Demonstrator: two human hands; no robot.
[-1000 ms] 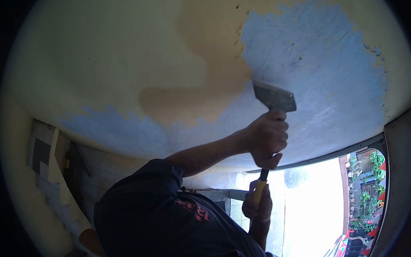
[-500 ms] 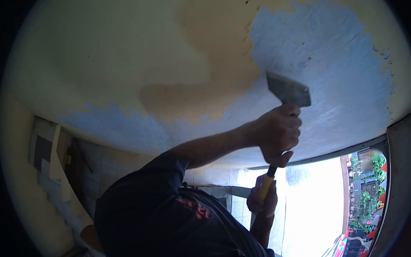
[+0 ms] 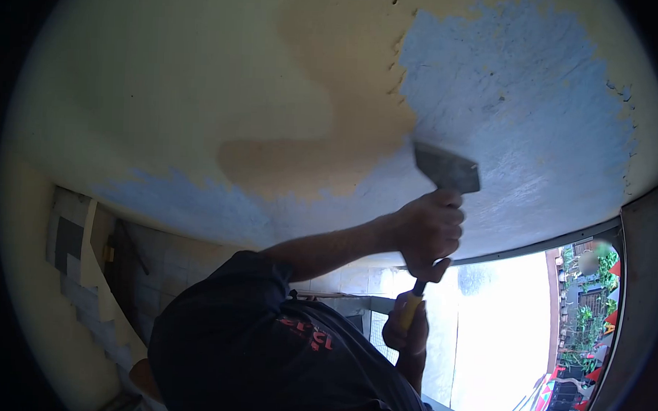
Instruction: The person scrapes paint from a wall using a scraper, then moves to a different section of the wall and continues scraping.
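A scraper with a wide grey metal blade (image 3: 448, 169) and a black and yellow handle (image 3: 411, 310) is held up at a painted surface. My left hand (image 3: 433, 231) is closed around it just below the blade, its arm crossing from the left. Lower down, my right hand (image 3: 406, 330) wraps around the yellow handle. The blade lies over a bluish-grey scraped patch (image 3: 521, 111), close to the edge of a tan damp-looking area (image 3: 301, 161). The blade is slightly blurred, so its exact contact with the surface cannot be told.
Cream paint (image 3: 203, 71) surrounds the scraped area, with ragged flaking edges. A bright opening (image 3: 499, 320) is at the lower right, showing plants (image 3: 590, 316) and red-and-white flags outside. Pale step-shaped blocks (image 3: 87, 291) stand at the lower left.
Both hands and the scraper have moved down and slightly left along the surface. The grip of each hand stays the same.
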